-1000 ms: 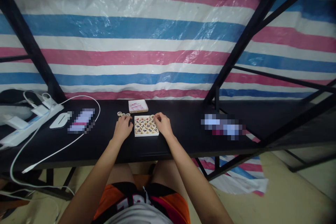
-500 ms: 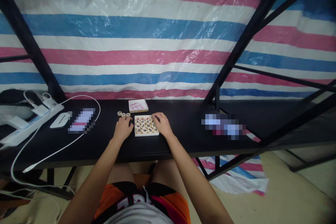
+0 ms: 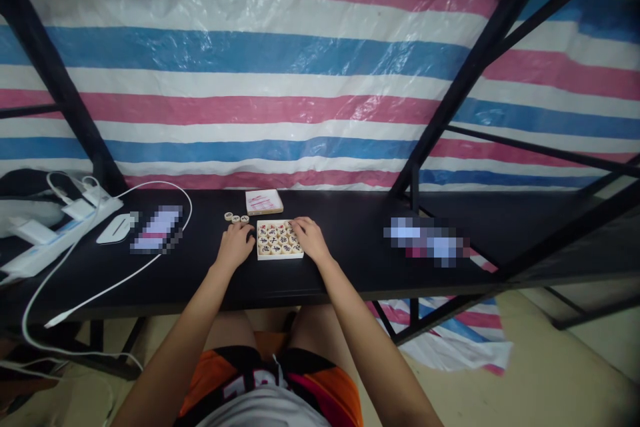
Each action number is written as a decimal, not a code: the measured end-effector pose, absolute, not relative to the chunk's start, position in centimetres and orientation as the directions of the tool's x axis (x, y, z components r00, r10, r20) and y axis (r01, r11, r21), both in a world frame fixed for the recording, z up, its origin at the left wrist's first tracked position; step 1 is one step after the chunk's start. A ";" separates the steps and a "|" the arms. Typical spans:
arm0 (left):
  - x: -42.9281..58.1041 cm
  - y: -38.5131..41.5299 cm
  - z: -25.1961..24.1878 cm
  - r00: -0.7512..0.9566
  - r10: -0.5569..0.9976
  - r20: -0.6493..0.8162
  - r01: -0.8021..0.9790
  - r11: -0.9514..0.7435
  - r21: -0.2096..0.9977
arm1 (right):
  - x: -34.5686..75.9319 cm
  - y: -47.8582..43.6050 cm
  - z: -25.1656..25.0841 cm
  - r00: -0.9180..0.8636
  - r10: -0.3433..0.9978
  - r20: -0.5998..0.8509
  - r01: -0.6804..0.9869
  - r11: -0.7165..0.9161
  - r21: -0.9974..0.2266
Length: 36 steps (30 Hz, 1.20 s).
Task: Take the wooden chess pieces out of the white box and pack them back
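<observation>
A white open box (image 3: 280, 256) in front of me holds rows of round xiangqi pieces (image 3: 273, 241) with black and some red characters. My left hand (image 3: 236, 245) rests on the black table left of the box, fingers spread and nothing visible in it. Just beyond its fingertips lie 3 loose xiangqi pieces (image 3: 237, 219). My right hand (image 3: 310, 240) lies over the box's right edge, fingers stretched onto the pieces at the far right corner. Those fingers partly cover the pieces there.
Behind the box sits its lid (image 3: 264, 201). To the left are a blurred-out phone (image 3: 156, 229), a white flat device (image 3: 114, 229), a white cable (image 3: 115, 288) and a power strip (image 3: 75, 213). Another blurred item (image 3: 425, 238) lies right. Black frame posts (image 3: 440, 107) rise beside the table (image 3: 350, 267).
Hardly anything differs. The view has shifted very slightly; both hands, the box and the loose pieces keep their places.
</observation>
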<state>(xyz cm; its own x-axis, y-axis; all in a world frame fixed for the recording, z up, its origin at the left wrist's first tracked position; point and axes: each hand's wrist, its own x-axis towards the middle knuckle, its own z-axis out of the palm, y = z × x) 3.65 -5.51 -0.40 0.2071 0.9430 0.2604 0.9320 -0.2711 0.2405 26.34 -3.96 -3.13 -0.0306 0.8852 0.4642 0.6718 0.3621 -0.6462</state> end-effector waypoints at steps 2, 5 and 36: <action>3.6 -5.5 -0.4 0.211 0.942 0.263 0.932 -0.275 0.237 | 26.3 -4.0 -3.1 -0.026 0.884 0.466 0.665 0.363 -0.653; 3.6 -5.5 -0.5 0.212 0.942 0.261 0.933 -0.275 0.234 | 26.3 -4.2 -2.9 -0.018 0.887 0.462 0.659 0.358 -0.662; 3.5 -5.0 -0.1 0.006 0.956 0.293 0.987 -0.054 0.154 | 26.3 -4.5 -2.6 0.010 0.892 0.451 0.626 0.346 -0.698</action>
<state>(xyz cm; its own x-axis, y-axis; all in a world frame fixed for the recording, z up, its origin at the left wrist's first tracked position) 3.46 -4.99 -0.13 0.0062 0.9560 0.2934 0.9866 -0.0537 0.1543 26.33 -4.48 -2.59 0.0100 0.8923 0.4512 0.6263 0.3462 -0.6985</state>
